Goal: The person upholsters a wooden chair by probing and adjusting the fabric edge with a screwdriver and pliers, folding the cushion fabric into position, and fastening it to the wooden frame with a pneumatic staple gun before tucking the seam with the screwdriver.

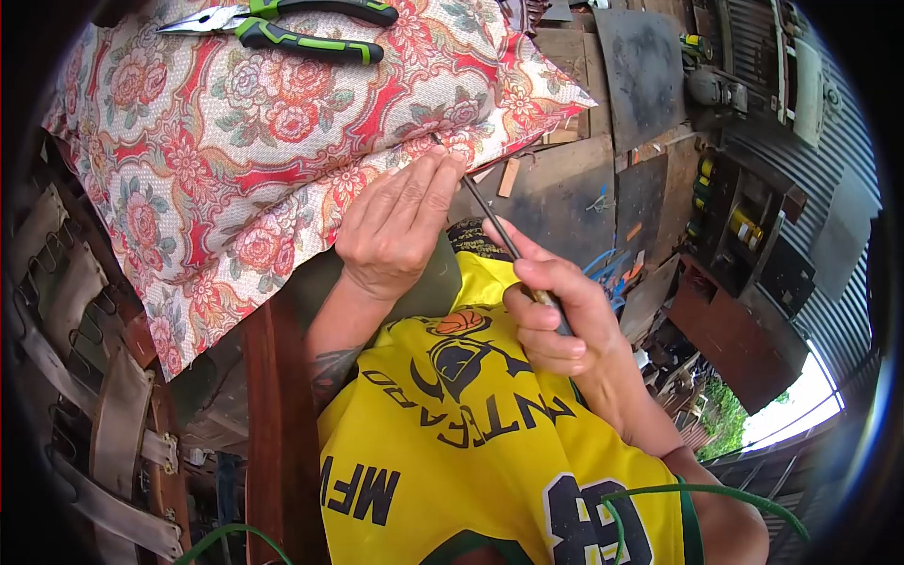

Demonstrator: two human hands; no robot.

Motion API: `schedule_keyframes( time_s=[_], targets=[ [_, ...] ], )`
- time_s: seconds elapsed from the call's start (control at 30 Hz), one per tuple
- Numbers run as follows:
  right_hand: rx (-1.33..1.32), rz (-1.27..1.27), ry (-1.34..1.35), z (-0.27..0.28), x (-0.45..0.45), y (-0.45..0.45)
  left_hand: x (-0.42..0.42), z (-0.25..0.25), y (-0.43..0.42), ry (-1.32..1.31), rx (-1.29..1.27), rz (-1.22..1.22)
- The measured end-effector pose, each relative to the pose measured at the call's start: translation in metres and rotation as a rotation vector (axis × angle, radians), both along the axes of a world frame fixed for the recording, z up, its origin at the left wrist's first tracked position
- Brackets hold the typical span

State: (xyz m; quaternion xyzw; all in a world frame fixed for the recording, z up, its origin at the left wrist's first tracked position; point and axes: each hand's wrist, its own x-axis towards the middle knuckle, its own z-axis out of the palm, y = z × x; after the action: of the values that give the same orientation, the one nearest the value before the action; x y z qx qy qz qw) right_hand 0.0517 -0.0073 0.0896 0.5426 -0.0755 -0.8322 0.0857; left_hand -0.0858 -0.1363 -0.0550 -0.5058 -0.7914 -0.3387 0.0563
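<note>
A cushion [217, 179] in red-and-white floral fabric slants across the upper left, its seamed edge towards me. My left hand [400, 217] lies on that edge with fingers stretched out side by side; its thumb is hidden. In a closed fist, my right hand [565, 311] holds a screwdriver [492, 215] with a long dark shaft. The shaft runs up to my left fingertips and passes behind them. A dark tip shows just beyond, against the fabric. Pliers [301, 33] with green-and-black handles rest on top of the cushion, jaws pointing left.
A wooden frame piece [282, 433] stands beside my left forearm. Strips of webbing [122, 443] and metal springs are at the lower left. Dark boards [565, 193] with small wood scraps lie beyond the cushion. Shelving with yellow items [744, 229] stands at right, near corrugated metal.
</note>
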Motion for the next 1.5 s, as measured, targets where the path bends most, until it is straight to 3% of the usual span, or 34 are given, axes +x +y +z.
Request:
schedule_keyframes(
  time_s=[0.03, 0.13, 0.17, 0.2, 0.27, 0.3, 0.4, 0.57, 0.63, 0.67, 0.77, 0.8, 0.87, 0.93, 1.0, 1.07, 1.13, 1.2, 1.23, 1.3, 1.33, 1.4, 1.43, 1.5],
  targets=[
    [-0.162, -0.178, 0.139, -0.007, 0.008, 0.000, -0.001, 0.001, 0.001, -0.007, 0.001, 0.000],
    [-0.247, -0.258, 0.193, -0.017, 0.020, -0.001, 0.000, 0.001, -0.002, 0.004, -0.008, -0.004],
    [-0.097, -0.103, 0.144, -0.011, 0.017, -0.001, -0.002, 0.000, -0.001, 0.010, -0.011, -0.002],
    [-0.102, -0.105, 0.145, -0.013, 0.018, 0.000, -0.002, -0.001, -0.001, 0.007, -0.009, -0.007],
    [-0.263, -0.301, 0.247, -0.014, 0.022, 0.001, -0.001, 0.002, -0.001, 0.002, -0.005, -0.019],
    [-0.433, -0.492, 0.438, -0.026, 0.031, 0.000, -0.002, 0.005, 0.000, -0.013, 0.006, -0.024],
    [-0.526, -0.652, 0.598, -0.040, 0.036, -0.014, -0.004, 0.007, 0.001, -0.018, 0.025, -0.026],
    [-0.529, -0.581, 0.598, -0.032, 0.050, -0.004, -0.003, 0.006, -0.001, 0.007, 0.040, -0.034],
    [-0.270, -0.269, 0.410, -0.014, 0.066, 0.001, -0.001, 0.003, -0.002, -0.004, 0.078, -0.022],
    [-0.274, -0.259, 0.420, -0.004, 0.061, 0.000, 0.000, 0.005, -0.003, 0.008, 0.077, -0.014],
    [0.598, 0.444, 0.186, 0.024, 0.015, -0.001, 0.008, 0.028, -0.007, -0.457, 0.305, 0.193],
    [0.822, 0.616, 0.270, 0.018, -0.001, -0.001, 0.020, 0.033, -0.012, -0.703, 0.437, 0.317],
    [1.894, 1.043, 0.590, -0.008, -0.052, -0.003, 0.022, 0.067, -0.016, -1.211, 0.587, 0.384],
    [2.052, 1.107, 0.608, -0.027, -0.090, -0.022, 0.010, 0.092, -0.008, -1.363, 0.697, 0.517],
    [2.273, 1.067, 0.864, -0.028, -0.130, -0.014, -0.016, 0.077, -0.012, -1.407, 0.734, 0.747],
    [2.308, 0.920, 0.928, -0.041, -0.179, 0.015, -0.033, 0.068, -0.011, -1.280, 0.818, 0.779],
    [2.611, 0.941, 0.594, -0.060, -0.219, 0.035, -0.047, 0.081, -0.002, -1.278, 0.808, 0.807],
    [2.471, 1.251, 0.496, -0.083, -0.236, 0.046, -0.063, 0.078, 0.014, -1.063, 0.866, 0.816],
    [2.462, 1.268, 0.480, -0.086, -0.236, 0.049, -0.070, 0.078, 0.021, -1.081, 0.858, 0.816],
    [2.375, 1.415, 0.558, -0.084, -0.234, 0.055, -0.089, 0.071, 0.028, -0.733, 0.805, 0.786],
    [2.369, 1.427, 0.544, -0.078, -0.231, 0.057, -0.102, 0.058, 0.024, -0.748, 0.802, 0.784],
    [2.096, 1.651, 0.281, -0.056, -0.223, 0.062, -0.124, 0.030, 0.018, -0.520, 0.394, 0.890],
    [1.980, 1.593, 0.251, -0.048, -0.214, 0.073, -0.126, 0.028, 0.026, -0.535, 0.393, 0.882],
    [1.883, 1.528, 0.226, -0.041, -0.181, 0.090, -0.130, 0.032, 0.040, -0.353, 0.140, 0.997]
  ],
)
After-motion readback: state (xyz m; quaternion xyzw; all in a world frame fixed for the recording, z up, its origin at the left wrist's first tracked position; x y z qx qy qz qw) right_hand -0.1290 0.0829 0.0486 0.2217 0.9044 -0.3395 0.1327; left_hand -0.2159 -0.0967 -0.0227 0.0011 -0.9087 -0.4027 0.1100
